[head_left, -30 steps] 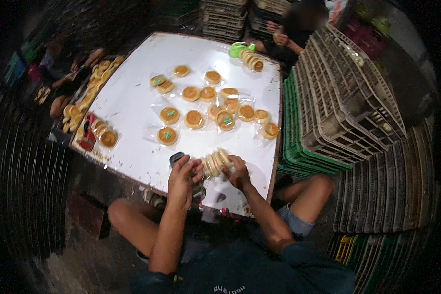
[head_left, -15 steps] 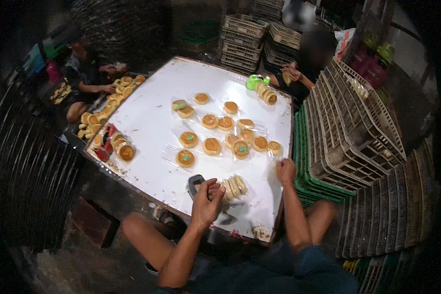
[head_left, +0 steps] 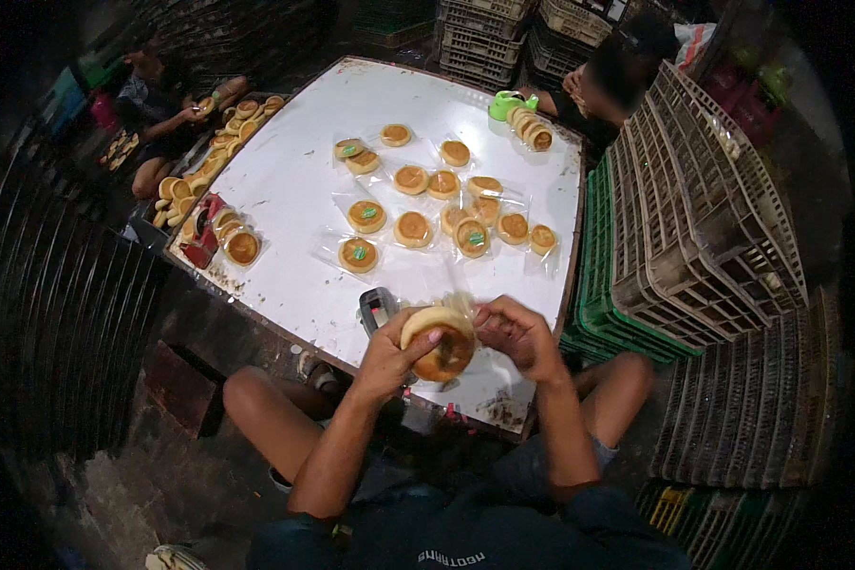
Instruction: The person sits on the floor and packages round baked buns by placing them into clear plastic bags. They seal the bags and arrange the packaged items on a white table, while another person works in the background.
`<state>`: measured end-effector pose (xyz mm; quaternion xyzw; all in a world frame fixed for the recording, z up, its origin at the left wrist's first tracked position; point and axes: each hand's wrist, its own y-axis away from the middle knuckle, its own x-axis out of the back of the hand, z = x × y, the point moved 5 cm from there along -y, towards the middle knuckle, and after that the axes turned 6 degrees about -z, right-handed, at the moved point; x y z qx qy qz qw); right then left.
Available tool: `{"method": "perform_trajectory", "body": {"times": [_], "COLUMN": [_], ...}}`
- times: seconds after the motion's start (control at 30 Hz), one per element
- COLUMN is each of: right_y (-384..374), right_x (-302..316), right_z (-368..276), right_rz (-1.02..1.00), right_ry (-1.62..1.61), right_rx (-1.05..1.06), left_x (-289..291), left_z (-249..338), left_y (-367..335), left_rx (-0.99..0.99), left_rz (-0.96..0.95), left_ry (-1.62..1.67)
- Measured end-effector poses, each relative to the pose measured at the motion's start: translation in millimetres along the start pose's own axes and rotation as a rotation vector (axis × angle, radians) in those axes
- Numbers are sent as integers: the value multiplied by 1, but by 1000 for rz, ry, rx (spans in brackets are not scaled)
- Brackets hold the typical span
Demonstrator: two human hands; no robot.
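Note:
My left hand [head_left: 385,359] grips a stack of round golden-brown buns [head_left: 443,348], thumb across the front bun; the buns behind it are mostly hidden. Close by on the right, my right hand [head_left: 520,334] has its fingers curled and pinched at clear plastic [head_left: 461,302] by the far end of the stack, slightly smeared by motion. Just beyond my left hand stands a black tool [head_left: 375,308] that resembles a tape dispenser. Farther off, several flat buns in clear bags [head_left: 413,228] lie spread over the white table [head_left: 285,171], some with green marks.
Bagged bun rows rest by a red holder [head_left: 202,231] at left and a green one [head_left: 511,104] at the far right. Stacked crates [head_left: 693,218] rise along the right edge. Two people work beyond the table, one beside a heap of loose buns [head_left: 220,152].
The stack of buns has come up off the table into my left hand, its front bun turned toward me. My right hand has moved left from the table's right edge to the stack.

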<state>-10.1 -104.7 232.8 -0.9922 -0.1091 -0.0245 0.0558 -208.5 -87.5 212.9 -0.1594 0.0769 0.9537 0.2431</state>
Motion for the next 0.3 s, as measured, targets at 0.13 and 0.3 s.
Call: {"method": "perform_trajectory", "body": {"times": [0.13, 0.3], "right_y": [4, 11], "right_x": [-22, -20], "right_z": [17, 62], "right_rz": [302, 251], "right_ry": [238, -158], "right_rx": [42, -252], "left_x": [3, 1], "left_z": [-25, -11], "left_y": [-3, -11], "left_rx": [44, -11], "left_rz": [129, 178], "left_ry": [83, 402]}}
